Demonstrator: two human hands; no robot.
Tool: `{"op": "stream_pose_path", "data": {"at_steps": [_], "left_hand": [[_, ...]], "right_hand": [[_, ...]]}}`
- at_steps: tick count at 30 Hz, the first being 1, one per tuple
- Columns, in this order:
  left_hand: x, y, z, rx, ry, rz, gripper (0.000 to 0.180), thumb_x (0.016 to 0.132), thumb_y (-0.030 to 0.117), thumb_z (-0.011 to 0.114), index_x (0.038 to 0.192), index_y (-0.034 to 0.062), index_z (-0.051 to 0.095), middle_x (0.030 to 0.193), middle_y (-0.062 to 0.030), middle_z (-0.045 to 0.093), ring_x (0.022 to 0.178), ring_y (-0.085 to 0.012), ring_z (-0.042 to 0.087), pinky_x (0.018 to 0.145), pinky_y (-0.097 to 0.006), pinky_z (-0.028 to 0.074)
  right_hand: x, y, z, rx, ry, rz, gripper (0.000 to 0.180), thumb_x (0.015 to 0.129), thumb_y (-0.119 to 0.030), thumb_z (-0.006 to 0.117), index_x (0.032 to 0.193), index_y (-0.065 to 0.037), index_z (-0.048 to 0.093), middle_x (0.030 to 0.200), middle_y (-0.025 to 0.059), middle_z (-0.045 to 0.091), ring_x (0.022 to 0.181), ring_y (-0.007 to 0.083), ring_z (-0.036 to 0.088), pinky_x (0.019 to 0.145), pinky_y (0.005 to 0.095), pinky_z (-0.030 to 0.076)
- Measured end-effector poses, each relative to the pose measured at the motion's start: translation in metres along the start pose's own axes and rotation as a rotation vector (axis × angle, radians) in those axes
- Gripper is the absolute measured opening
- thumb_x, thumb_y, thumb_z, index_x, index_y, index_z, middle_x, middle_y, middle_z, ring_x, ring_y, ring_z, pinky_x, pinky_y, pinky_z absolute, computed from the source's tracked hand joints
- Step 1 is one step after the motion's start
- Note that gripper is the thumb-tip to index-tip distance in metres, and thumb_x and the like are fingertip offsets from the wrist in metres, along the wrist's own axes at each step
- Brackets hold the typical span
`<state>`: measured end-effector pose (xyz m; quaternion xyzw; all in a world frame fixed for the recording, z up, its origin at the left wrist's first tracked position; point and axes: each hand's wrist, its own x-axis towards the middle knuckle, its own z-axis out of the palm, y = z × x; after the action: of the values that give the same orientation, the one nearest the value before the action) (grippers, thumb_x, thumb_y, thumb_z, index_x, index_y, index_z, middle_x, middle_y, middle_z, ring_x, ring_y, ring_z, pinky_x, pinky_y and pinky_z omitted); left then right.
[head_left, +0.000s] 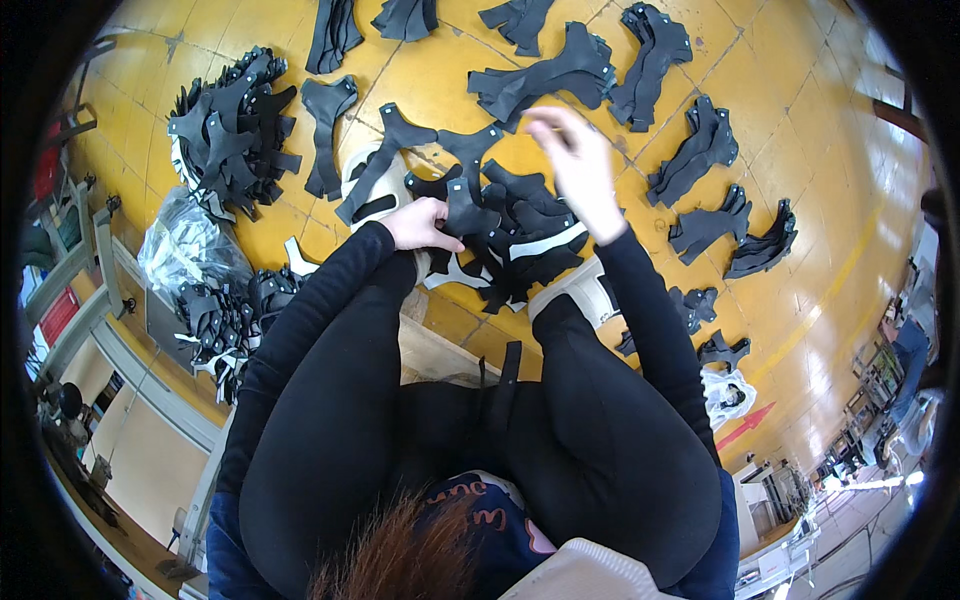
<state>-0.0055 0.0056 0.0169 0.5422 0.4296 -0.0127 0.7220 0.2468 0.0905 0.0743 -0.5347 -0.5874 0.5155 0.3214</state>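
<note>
Black, matte and sheet-thin, the cut piece [470, 210] looks light and pliable, rather like foam or coated fabric, so it should bend easily and hardly be fragile; its flat faces may slide over one another. A pinch near one edge, or at the narrow waist if its shape matches its neighbours, would probably control it best. It has a small pale mark near its upper end, and sits above the loose heap [535, 215] between the person's feet. The left hand [418, 225] pinches its near left edge between thumb and fingers. The right hand [575, 160], blurred, is raised beyond the heap with loosely spread fingers, apparently holding nothing. Just beyond lie forked pieces [470, 150] of similar black material. Further out, overlapped stacks [695, 150] rest on the yellow tiled floor [790, 110] to the right; a taller pile [235, 130] and a clear plastic bag [190, 245] are at left.
</note>
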Motion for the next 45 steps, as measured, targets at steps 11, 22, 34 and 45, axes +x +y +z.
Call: {"op": "stream_pose_path", "data": {"at_steps": [11,22,34,45], "left_hand": [[0.001,-0.002,0.005,-0.418,0.415,0.049,0.023,0.098,0.020,0.055,0.098,-0.0014,0.063,0.086,-0.0046,0.065,0.086,-0.0131,0.060,0.083,-0.026,0.046],[-0.018,0.041,-0.004,-0.391,0.234,-0.015,0.062,0.066,-0.002,0.070,0.122,0.0032,0.043,0.111,-0.0078,0.052,0.108,-0.0203,0.052,0.092,-0.031,0.044],[-0.008,0.071,0.004,-0.218,0.137,-0.062,0.024,0.095,0.025,0.060,0.104,0.0031,0.061,0.091,-0.0030,0.065,0.092,-0.0118,0.058,0.086,-0.027,0.045],[-0.006,0.066,0.001,-0.068,0.205,0.179,0.033,0.098,0.028,0.054,0.117,0.0010,0.054,0.096,-0.0084,0.068,0.091,-0.0170,0.062,0.082,-0.031,0.048]], "right_hand": [[-0.007,0.080,0.075,-0.909,-0.210,-0.324,0.037,0.078,-0.010,0.057,0.116,-0.009,0.057,0.101,0.0076,0.055,0.097,0.0252,0.052,0.085,0.0360,0.042],[-0.052,0.020,0.041,-0.588,-0.244,-0.647,0.027,0.081,-0.013,0.056,0.107,-0.018,0.061,0.120,0.0039,0.055,0.116,0.0232,0.050,0.101,0.0460,0.032],[-0.048,-0.022,0.014,-0.079,-0.364,-0.036,0.064,0.078,-0.012,0.068,0.138,-0.012,0.046,0.134,0.0131,0.051,0.122,0.0301,0.046,0.106,0.0416,0.032],[-0.044,-0.020,0.010,0.248,0.142,0.082,0.041,0.086,0.003,0.064,0.126,-0.001,0.056,0.109,0.0050,0.063,0.097,0.0081,0.058,0.083,0.0218,0.047]]}}
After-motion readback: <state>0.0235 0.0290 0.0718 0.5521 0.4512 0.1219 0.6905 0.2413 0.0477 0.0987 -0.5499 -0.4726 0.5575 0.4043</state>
